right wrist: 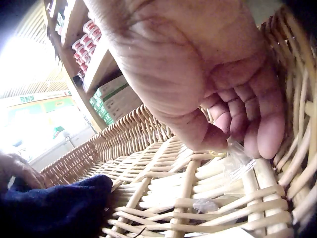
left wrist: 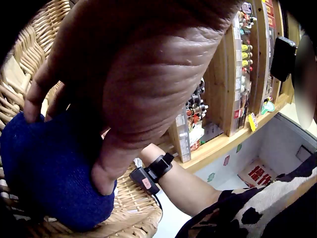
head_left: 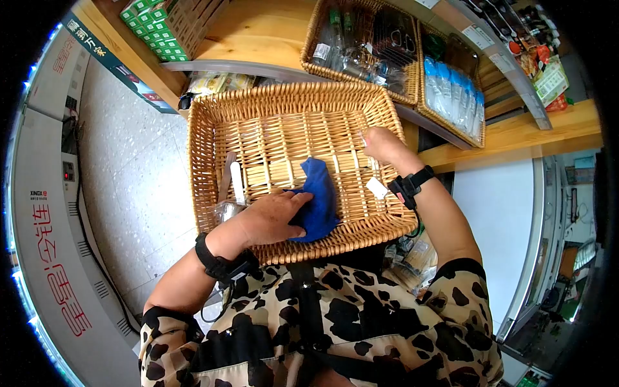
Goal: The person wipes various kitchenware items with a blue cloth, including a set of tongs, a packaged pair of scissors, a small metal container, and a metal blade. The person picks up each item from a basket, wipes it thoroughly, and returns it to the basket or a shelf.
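Note:
A wide wicker basket [head_left: 290, 92] lies in front of the person, seen from above in the head view. Inside it, the left hand [head_left: 271, 218] grips a bunched blue cloth [head_left: 318, 203], thumb on one side and fingers on the other in the left wrist view. At the basket's right side, the right hand [head_left: 385, 146] has its fingers curled, and its thumb and fingertips pinch a small piece of clear plastic [right wrist: 239, 161] close over the woven bottom. A bit of whitish fluff [right wrist: 204, 205] lies below that hand.
Near the basket's left wall lie a white strip [head_left: 237, 182], a brownish strip [head_left: 225, 177] and some clear wrapping [head_left: 227, 209]. A white tag [head_left: 376, 188] sits at the right. Beyond the basket, a wooden shelf [head_left: 258, 39] bears green boxes [head_left: 151, 32] and smaller baskets of packaged goods.

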`<state>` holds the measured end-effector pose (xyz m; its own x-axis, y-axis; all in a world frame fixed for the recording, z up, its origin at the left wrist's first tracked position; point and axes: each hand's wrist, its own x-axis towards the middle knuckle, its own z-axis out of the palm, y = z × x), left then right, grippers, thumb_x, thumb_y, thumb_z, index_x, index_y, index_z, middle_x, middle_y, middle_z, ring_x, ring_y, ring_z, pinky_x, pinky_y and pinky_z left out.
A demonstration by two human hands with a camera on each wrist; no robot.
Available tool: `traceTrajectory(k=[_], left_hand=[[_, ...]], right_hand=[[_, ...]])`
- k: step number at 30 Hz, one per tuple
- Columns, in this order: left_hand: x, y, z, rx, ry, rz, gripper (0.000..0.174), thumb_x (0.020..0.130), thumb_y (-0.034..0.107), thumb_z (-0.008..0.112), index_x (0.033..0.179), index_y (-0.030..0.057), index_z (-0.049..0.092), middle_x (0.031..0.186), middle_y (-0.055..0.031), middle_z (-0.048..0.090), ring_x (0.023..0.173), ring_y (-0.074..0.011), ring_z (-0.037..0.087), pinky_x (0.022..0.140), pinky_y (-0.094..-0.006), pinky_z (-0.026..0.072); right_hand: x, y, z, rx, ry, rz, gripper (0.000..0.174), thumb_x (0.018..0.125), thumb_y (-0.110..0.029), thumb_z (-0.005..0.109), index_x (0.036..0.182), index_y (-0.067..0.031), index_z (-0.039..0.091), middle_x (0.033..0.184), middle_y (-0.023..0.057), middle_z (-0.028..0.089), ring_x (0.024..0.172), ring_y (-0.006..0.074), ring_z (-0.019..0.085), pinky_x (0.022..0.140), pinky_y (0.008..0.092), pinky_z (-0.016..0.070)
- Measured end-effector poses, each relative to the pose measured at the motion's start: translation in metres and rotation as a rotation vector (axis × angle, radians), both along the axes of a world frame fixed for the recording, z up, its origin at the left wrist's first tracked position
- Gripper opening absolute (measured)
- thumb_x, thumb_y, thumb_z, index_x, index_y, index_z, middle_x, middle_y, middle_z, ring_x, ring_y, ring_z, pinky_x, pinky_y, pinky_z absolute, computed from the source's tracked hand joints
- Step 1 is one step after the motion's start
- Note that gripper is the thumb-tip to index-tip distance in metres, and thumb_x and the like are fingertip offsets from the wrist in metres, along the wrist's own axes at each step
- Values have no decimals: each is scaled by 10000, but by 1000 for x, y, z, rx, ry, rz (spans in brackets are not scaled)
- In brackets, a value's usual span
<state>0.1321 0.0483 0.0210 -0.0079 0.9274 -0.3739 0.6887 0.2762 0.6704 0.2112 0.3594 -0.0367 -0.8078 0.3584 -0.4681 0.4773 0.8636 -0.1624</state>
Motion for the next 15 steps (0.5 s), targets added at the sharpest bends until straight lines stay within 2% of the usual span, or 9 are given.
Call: traceTrajectory(k=[1, 4, 7, 8, 11, 15], left_hand=[[0, 0, 1, -8, -3, 2, 707, 799, 295, 674, 1365, 29, 344, 1192, -256, 515, 1109, -390, 514, 961, -410, 415], [0, 2, 1, -23, -15, 6, 706, 796, 288, 678, 1363, 27, 348, 1200, -255, 513, 1116, -388, 510, 966, -408, 412], [-2, 2, -1, -25, -35, 7, 705, 790, 275, 679, 1359, 18, 351, 1200, -251, 520, 1131, -379, 497, 979, -401, 399], [-2, 2, -1, -29, -42, 4, 706, 787, 267, 678, 1356, 10, 349, 1190, -246, 529, 1138, -371, 488, 987, -394, 389], [-3, 3, -2, -21, -51, 0, 702, 783, 257, 677, 1350, 1, 352, 1173, -241, 545, 1141, -361, 485, 989, -388, 386], [-3, 5, 2, -51, -54, 6, 694, 784, 253, 675, 1343, -7, 358, 1173, -245, 546, 1118, -364, 507, 971, -389, 399]], right_hand=[[-1, -1, 5, 16, -30, 27, 102, 706, -75, 626, 719, 2, 561, 668, 153, 579, 561, 273, 590, 544, 381, 487], [1, 3, 15, -157, 16, -170, 84, 743, -47, 595, 730, -14, 520, 636, 100, 567, 504, 193, 583, 458, 323, 486], [9, 5, 35, -388, 162, -351, 120, 791, -66, 572, 683, -26, 541, 661, 109, 601, 554, 166, 612, 495, 294, 519], [11, 9, 33, -463, 199, -370, 146, 793, -65, 582, 702, -39, 471, 633, 66, 571, 512, 128, 591, 438, 276, 495], [14, 10, 34, -484, 209, -378, 78, 797, -25, 570, 793, -23, 492, 644, 40, 550, 515, 111, 569, 430, 273, 480], [18, 7, 43, -489, 331, -378, 48, 826, -7, 549, 842, -12, 505, 664, 28, 545, 544, 99, 552, 449, 260, 463]])
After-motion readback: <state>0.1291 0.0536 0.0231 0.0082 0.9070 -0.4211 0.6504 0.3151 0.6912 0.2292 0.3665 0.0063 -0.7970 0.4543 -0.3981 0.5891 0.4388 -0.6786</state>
